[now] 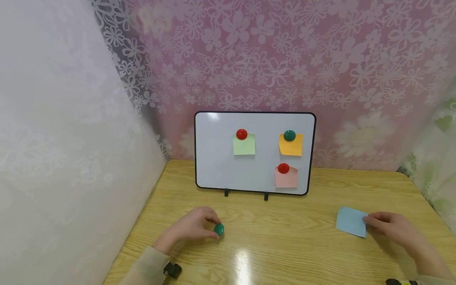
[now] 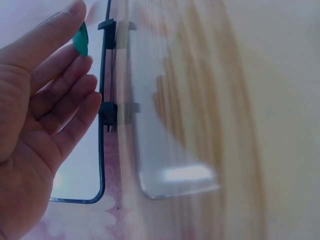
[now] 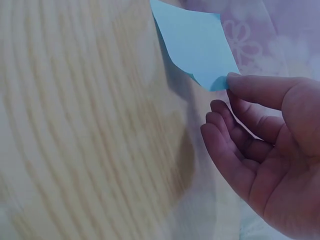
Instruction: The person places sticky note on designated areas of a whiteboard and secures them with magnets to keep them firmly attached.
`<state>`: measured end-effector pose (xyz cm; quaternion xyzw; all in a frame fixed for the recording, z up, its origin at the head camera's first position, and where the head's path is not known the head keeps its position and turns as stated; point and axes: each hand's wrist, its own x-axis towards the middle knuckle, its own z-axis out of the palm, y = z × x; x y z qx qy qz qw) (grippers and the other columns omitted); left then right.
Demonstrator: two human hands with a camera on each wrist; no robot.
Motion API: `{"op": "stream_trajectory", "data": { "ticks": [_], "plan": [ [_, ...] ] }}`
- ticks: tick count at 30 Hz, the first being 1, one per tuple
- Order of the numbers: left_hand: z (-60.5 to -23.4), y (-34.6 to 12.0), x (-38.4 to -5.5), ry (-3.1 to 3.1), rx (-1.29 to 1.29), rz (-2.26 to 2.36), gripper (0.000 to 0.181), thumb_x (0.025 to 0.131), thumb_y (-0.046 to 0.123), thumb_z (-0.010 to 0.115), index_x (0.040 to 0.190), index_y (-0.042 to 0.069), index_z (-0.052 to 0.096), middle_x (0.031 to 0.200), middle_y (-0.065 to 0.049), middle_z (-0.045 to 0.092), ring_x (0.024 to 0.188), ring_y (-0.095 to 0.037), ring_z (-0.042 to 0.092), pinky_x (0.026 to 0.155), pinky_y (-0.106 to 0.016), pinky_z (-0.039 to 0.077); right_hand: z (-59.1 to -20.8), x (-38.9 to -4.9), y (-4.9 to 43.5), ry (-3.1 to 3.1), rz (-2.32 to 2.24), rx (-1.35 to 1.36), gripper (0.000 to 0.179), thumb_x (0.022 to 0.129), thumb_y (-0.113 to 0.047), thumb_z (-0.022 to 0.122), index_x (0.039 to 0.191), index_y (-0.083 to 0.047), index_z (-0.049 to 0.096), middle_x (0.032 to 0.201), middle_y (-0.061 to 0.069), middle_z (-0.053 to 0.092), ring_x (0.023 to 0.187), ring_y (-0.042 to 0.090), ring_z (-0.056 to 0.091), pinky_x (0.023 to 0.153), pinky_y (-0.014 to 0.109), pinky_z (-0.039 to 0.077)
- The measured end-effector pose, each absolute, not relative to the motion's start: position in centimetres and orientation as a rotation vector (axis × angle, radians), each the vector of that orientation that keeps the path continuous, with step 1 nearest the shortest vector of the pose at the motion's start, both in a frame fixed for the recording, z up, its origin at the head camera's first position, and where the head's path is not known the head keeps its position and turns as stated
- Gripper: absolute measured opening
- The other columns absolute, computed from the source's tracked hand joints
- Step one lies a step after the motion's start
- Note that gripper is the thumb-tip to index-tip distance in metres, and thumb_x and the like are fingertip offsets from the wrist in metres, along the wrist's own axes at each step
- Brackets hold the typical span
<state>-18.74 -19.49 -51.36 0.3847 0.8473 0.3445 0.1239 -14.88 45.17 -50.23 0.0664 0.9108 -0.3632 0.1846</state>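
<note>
My left hand (image 1: 195, 225) pinches a round green magnet (image 1: 219, 229) between thumb and fingers, above the left part of the table. In the left wrist view the same magnet (image 2: 81, 40) shows edge-on at the thumb tip. Over on the right, my right hand (image 1: 393, 229) pinches one edge of a blue sticky note (image 1: 351, 221). The right wrist view shows that note (image 3: 197, 42) held by a corner between thumb and index finger, its lower edge slightly curled. Behind both hands stands a black-framed whiteboard (image 1: 217, 158).
On the board, a red magnet (image 1: 241, 134) holds a green note (image 1: 244, 147), a dark green magnet (image 1: 289, 135) an orange note (image 1: 291, 148), and another red magnet (image 1: 283, 168) a pink note (image 1: 286, 180). Small black feet (image 1: 266, 196) support it on the wooden table (image 1: 278, 237). A flowered wall (image 1: 256, 55) rises behind.
</note>
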Motion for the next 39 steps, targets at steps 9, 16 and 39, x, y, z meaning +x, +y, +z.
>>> {"op": "stream_trajectory", "data": {
  "ticks": [9,16,39],
  "plan": [
    [-51.1,-19.0,-18.9,2.459,1.086,1.101,0.028,0.088,0.024,0.092,0.113,0.021,0.081,0.108,0.017,0.070,0.102,-0.007,0.069,0.092,-0.029,0.059,-49.4,-14.8,43.2,2.594,-1.065,0.128,0.078,0.111,-0.054,0.054,0.146,0.015,0.052,0.138,0.029,0.064,0.109,0.022,0.070,0.092,0.053,0.058],
    [-51.1,-18.7,-19.1,2.480,1.087,1.167,0.029,0.087,0.022,0.093,0.113,0.022,0.081,0.108,0.016,0.072,0.101,-0.018,0.071,0.091,-0.037,0.060,-49.4,-15.1,41.6,2.523,-1.218,0.095,0.071,0.112,-0.047,0.055,0.147,0.015,0.050,0.139,0.023,0.065,0.106,0.010,0.071,0.094,0.045,0.059],
    [-51.2,-17.4,-19.3,2.493,1.022,1.311,0.030,0.086,0.022,0.094,0.112,0.027,0.080,0.110,0.016,0.072,0.105,-0.028,0.071,0.092,-0.047,0.059,-49.9,-16.1,35.3,2.452,-1.386,-0.036,0.055,0.110,-0.037,0.064,0.140,0.009,0.061,0.129,0.013,0.071,0.111,0.015,0.072,0.090,0.028,0.057]
  ]
}}
